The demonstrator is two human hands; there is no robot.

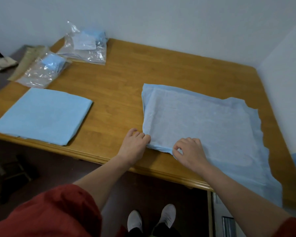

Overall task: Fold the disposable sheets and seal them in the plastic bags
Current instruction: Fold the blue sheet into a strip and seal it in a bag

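Item: disposable sheet (203,120), pale blue, thin, faintly crinkled, doubled over, right edge wavy. It lay on the right half of the wooden table (120,86), its near part overhanging. Left hand (133,144) pinched its near-left corner; right hand (190,153) pinched the near edge beside it.

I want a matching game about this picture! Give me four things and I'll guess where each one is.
Things:
1. folded sheet
2. loose sheet
3. plastic bags
4. shoes

Places:
A. on the floor
B. pinched by the left hand and the right hand
C. far left corner of the table
D. flat at the table's near left edge, untouched

Pairs: 1-D, 2-B, 3-C, 4-A.
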